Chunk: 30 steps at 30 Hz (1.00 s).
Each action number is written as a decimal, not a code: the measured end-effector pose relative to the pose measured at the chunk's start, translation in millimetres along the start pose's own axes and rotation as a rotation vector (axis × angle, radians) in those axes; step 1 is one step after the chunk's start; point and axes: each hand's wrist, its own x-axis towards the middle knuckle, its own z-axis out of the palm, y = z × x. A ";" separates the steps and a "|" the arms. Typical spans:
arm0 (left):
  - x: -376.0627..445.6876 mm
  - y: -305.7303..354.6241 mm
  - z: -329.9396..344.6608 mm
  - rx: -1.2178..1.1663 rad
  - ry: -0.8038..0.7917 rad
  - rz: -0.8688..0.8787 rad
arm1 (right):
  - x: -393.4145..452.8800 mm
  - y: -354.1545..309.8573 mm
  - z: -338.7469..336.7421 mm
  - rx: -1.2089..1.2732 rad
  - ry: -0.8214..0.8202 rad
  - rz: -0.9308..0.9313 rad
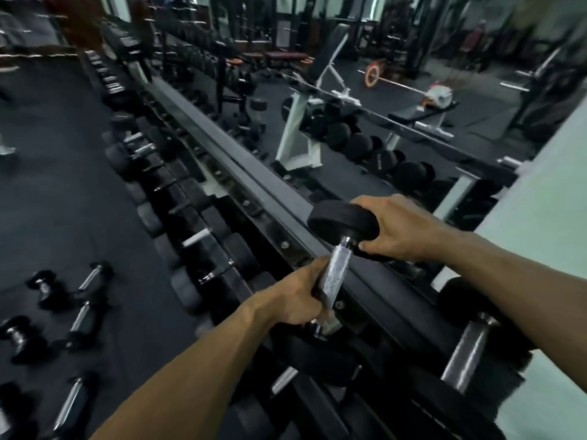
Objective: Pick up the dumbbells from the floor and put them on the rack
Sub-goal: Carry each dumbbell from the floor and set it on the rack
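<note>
1. Gripping the knurled steel handle, the left hand [293, 298] is closed around the dumbbell [336, 249], while the right hand [397, 230] cups its upper black disc head.
2. The dumbbell is tilted steeply, lifted over the top rail of the rack [241, 192], beside a racked dumbbell [470, 347] at right.
3. Risk, as I judge it: the smooth round rubber head could slide from the cupping palm, or the lower head catch the bolted metal rail.
4. More floor dumbbells [82, 281], chrome-handled with black heads, lie on the dark rubber floor at left, blurred.
</note>
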 end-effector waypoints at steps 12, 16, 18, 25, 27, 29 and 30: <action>171.0 -6.3 26.0 0.202 -0.239 0.056 | 34.8 151.5 40.4 0.033 0.012 0.311; 189.7 -8.4 17.0 0.237 -0.329 0.019 | 46.8 169.2 47.5 0.069 -0.004 0.353; 190.9 -10.7 13.6 0.220 -0.338 0.008 | 51.3 168.8 47.0 0.054 -0.020 0.344; 187.7 -9.7 14.3 0.266 -0.344 0.042 | 50.6 169.0 49.1 0.044 -0.039 0.370; 184.8 -6.9 14.5 0.323 -0.324 0.066 | 49.5 166.8 48.7 0.039 -0.053 0.374; 179.3 -3.9 12.3 0.366 -0.296 0.067 | 49.5 162.9 46.2 0.044 -0.075 0.367; 175.4 -2.0 10.8 0.373 -0.272 0.064 | 49.5 160.4 43.3 0.046 -0.087 0.365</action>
